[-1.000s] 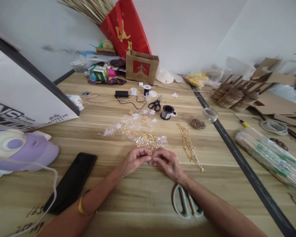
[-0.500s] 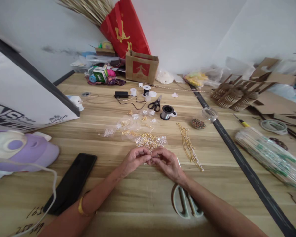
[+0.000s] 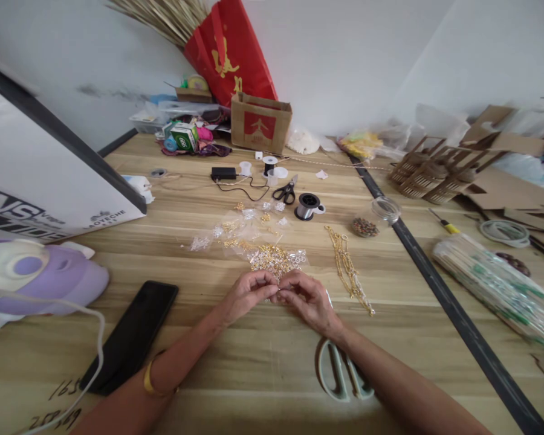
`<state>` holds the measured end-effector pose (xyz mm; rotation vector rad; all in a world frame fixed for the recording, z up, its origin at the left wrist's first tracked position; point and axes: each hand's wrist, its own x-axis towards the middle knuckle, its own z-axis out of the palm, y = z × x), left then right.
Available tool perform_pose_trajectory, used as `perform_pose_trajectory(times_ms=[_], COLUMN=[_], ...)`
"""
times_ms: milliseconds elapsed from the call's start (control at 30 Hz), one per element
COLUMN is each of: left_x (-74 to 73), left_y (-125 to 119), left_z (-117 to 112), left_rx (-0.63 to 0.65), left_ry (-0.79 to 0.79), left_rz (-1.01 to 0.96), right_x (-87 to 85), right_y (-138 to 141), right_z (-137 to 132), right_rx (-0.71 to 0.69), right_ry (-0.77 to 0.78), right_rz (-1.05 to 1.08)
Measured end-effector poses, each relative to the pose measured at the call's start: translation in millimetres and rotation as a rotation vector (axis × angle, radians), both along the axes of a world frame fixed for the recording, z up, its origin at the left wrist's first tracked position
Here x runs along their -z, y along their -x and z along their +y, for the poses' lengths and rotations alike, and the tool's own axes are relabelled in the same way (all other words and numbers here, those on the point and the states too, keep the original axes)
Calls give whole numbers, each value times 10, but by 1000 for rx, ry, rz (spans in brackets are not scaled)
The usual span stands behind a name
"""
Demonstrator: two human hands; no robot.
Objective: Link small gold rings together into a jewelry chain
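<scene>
My left hand (image 3: 247, 294) and my right hand (image 3: 309, 299) meet fingertip to fingertip over the wooden table (image 3: 236, 362), both pinched on a tiny piece too small to name. Just beyond the fingers lies a heap of small gold and silver jewellery parts (image 3: 272, 257) in clear bags. Gold chains (image 3: 347, 269) lie to the right of my right hand. Pale green scissors (image 3: 340, 371) rest under my right forearm.
A black phone (image 3: 131, 335) lies at the left, beside a purple and white mask (image 3: 40, 275). Black scissors (image 3: 285, 191), a wire spool (image 3: 306, 206), a bead dish (image 3: 365, 227) and a brown paper bag (image 3: 260, 124) stand further back. Cardboard parts (image 3: 435, 169) crowd the right.
</scene>
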<state>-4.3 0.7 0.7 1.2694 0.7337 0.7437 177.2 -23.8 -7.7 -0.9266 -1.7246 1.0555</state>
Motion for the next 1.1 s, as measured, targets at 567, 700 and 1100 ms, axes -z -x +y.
perform_pose_trajectory(times_ms=[567,700,1100], left_x=[36,47,14], left_y=[16,14,1], left_z=[14,11,7], left_rx=[42,45,18], left_ry=[11,12,31], left_rz=[-3,-8,5], right_x=[-21,-28,-15], right_y=[-12,-13,-11], right_z=[-7,-8,2], right_rx=[-20,-21,7], right_ry=[-22,-57,-5], right_rz=[-32,-62,-48])
